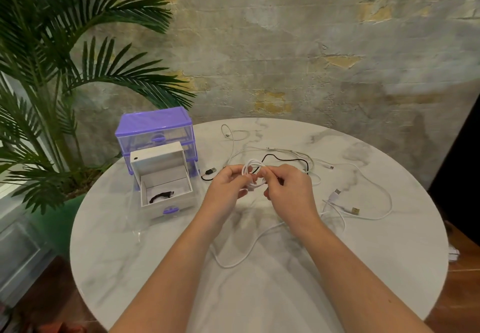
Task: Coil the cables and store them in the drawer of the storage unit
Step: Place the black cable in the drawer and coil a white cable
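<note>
— So, which step?
— Coiling: both hands, left (228, 183) and right (287, 189), pinch the white coil (253, 174) right of the drawer (166, 189).
— Next?
— Probably winding in the slack, then the drawer.

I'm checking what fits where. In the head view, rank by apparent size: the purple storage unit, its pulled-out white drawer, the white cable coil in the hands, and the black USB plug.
1. Purple storage unit
2. Pulled-out white drawer, nearer the camera, so its size is somewhat flattered
3. White cable coil, gripped by the left hand and right hand
4. Black USB plug
</note>
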Demonstrator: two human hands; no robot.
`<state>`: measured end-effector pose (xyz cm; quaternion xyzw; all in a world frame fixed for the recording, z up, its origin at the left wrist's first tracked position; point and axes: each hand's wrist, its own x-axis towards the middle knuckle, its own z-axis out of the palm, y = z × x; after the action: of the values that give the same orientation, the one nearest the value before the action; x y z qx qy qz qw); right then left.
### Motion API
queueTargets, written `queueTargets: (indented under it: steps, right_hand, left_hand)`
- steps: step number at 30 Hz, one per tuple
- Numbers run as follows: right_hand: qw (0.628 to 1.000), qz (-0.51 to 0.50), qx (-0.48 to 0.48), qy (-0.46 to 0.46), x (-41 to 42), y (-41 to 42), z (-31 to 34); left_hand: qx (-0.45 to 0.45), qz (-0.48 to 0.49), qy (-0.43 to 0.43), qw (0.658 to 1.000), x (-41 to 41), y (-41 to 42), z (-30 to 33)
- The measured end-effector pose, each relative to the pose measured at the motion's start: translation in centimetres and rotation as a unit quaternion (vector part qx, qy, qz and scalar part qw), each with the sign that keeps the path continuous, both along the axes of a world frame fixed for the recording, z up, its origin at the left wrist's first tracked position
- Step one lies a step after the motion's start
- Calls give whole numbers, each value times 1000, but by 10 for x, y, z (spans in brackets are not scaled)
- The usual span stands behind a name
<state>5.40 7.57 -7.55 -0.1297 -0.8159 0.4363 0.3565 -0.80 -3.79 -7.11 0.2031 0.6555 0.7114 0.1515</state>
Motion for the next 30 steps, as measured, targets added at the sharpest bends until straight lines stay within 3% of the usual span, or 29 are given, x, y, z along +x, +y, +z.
queueTargets:
  steps: [8, 14, 18, 23, 30]
  right_hand:
    - [996, -51, 55, 55, -1, 6, -5]
    - [991, -54, 104, 66, -2, 5, -6]
    - [987, -55, 131, 78, -3, 7, -8]
    - [986, -49, 141, 79, -5, 6, -9]
    - [995, 61, 38, 74, -5, 5, -5]
  left_hand:
    - [-19, -73, -31, 997, 3, -2, 0]
    - [47, -88, -115, 988, 2, -6, 6]
    - [28, -81, -75, 994, 0, -8, 3]
    - [28, 0, 9, 1000, -1, -7, 1]
    - [52, 102, 120, 986, -3, -5, -1]
